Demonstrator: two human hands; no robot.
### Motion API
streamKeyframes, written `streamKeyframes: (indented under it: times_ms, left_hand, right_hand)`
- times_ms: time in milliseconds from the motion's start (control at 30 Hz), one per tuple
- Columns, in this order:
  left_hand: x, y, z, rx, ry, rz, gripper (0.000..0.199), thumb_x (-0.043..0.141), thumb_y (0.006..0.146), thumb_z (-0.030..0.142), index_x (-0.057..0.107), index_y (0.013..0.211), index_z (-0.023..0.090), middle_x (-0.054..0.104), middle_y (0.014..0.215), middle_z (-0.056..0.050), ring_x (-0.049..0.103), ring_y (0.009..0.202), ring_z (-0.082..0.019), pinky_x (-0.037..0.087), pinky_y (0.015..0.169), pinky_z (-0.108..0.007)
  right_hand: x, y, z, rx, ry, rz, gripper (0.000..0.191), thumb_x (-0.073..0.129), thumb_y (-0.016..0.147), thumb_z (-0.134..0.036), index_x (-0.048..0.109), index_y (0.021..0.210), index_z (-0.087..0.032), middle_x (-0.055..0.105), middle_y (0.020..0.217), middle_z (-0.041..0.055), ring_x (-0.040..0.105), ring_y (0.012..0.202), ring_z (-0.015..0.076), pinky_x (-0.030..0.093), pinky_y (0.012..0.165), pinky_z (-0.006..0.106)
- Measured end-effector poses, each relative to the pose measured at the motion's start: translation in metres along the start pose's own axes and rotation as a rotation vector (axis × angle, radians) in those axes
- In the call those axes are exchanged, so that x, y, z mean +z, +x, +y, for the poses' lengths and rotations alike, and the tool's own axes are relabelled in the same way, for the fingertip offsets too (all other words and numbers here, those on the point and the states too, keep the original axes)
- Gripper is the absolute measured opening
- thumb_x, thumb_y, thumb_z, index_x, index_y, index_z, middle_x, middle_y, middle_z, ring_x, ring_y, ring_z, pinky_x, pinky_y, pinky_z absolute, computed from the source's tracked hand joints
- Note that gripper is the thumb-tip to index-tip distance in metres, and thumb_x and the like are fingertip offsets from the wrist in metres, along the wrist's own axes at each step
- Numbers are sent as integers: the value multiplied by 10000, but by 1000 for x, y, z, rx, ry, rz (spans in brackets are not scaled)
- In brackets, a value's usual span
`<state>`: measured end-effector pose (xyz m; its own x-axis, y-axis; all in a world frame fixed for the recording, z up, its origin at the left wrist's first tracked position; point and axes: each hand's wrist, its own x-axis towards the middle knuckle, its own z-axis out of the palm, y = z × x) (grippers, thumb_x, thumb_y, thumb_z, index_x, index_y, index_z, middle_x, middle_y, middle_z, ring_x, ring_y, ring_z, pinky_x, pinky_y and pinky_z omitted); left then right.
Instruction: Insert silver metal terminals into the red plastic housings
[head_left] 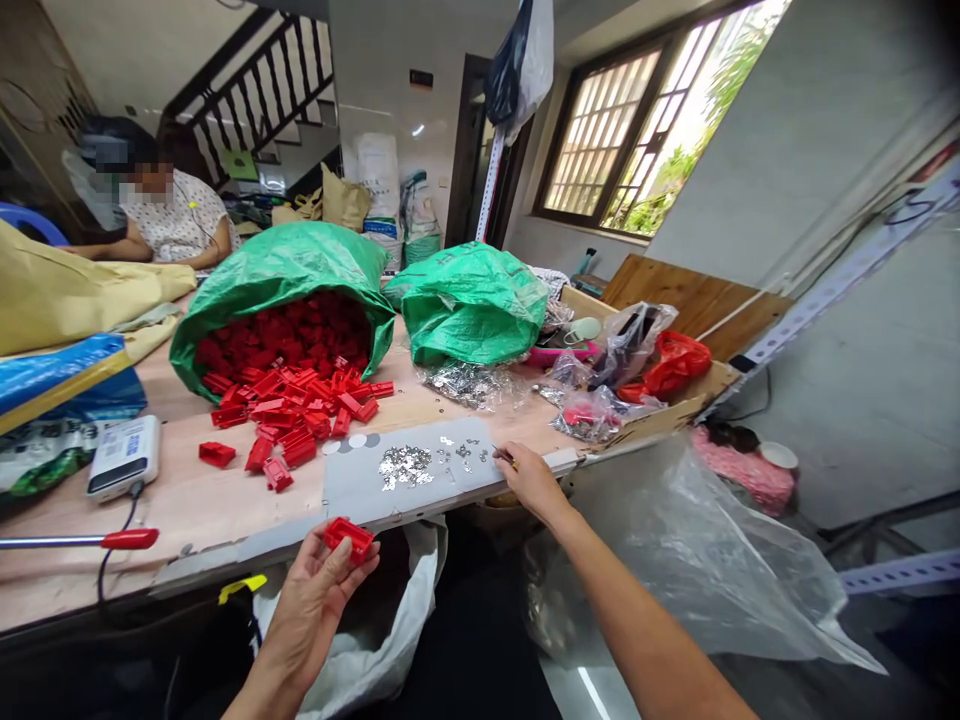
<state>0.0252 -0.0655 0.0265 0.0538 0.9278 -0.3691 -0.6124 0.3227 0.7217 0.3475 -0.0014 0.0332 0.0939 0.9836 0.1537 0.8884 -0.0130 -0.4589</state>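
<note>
Left hand [324, 570] pinches red plastic part [349, 540]; right hand [531, 482] pinches small thin tool [505, 457] by metal pieces [406, 466].

Single head-worn view, from near side of table [420, 400], facing forward and down, close over near edge, window [667, 120] far right.

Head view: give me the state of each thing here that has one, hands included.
Left hand: closed on a red part.
Red part: held, hollow side showing.
Right hand: pinching a slim item.
Left green bag: open, red pieces spilling out.
Right green bag: slumped on the table.
Small metal pieces: loose, partly heaped, partly spread.
White device: cable plugged in.
White sack: open below the table edge.
</note>
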Motion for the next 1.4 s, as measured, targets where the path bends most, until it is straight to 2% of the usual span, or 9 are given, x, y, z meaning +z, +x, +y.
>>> streamKeyframes:
  times_ms: [200,367,600,667,767,833,1067,1233,1400]
  left_hand:
    - [-3,-6,2,-1,-28,34,458,763,672,171,584,1094,188,701,950,-68,703,875,-252,577,807,-384]
    - [-2,-8,5,-76,-83,29,468,667,763,126,559,1214,192,695,976,-103,703,864,-237,588,748,-343]
    - [5,-10,13,-202,-285,-78,408,595,843,227,551,1247,184,681,883,-77,668,721,-146,560,649,-247]
    - [6,-11,14,-232,-328,-137,392,589,850,250,561,1235,182,676,874,-71,653,711,-127,546,648,-226]
    - [8,-13,13,-250,-361,-152,336,592,850,275,606,1163,151,669,857,-73,639,697,-117,532,638,-208]
    - [9,-14,13,-251,-355,-147,315,598,848,289,620,1121,135,671,846,-78,643,695,-122,531,637,-209]
    - [9,-20,12,-224,-235,-218,338,613,836,314,607,1115,124,675,789,-78,655,633,-135,519,568,-211]
    - [6,-26,15,-224,-189,-260,283,619,827,335,636,1015,124,660,713,-60,618,533,-116,464,471,-189]
    - [3,-30,18,-241,-179,-256,257,614,828,322,639,1009,141,648,693,-41,604,501,-99,436,442,-170]
  right_hand:
    - [5,23,-1,8,-34,-14,161,532,829,-182,649,940,-182,680,977,65,600,898,180,402,773,260]
    - [10,30,-3,4,-41,-30,97,573,800,-199,660,843,-196,693,892,43,602,834,178,395,727,256]
    - [11,31,-8,-22,68,22,147,495,844,-284,596,885,-185,653,817,44,582,770,174,415,716,282]
    - [12,26,-21,-78,280,30,200,513,833,-374,574,856,-185,628,755,29,566,719,168,424,673,273]
    - [11,8,-53,-171,567,-82,260,554,804,-442,554,825,-183,598,728,9,538,680,144,424,630,246]
    - [10,-8,-79,-202,648,-147,250,574,809,-432,563,829,-183,603,760,5,536,694,133,424,634,232]
    - [6,-44,-145,-339,602,-279,196,542,867,-360,611,889,-177,625,783,12,541,684,122,433,637,225]
    - [9,-46,-162,-479,452,-280,159,556,867,-323,621,862,-178,625,718,4,519,605,110,413,577,212]
    - [12,-46,-165,-658,354,-286,127,524,894,-261,632,883,-194,659,791,31,592,710,138,456,656,235]
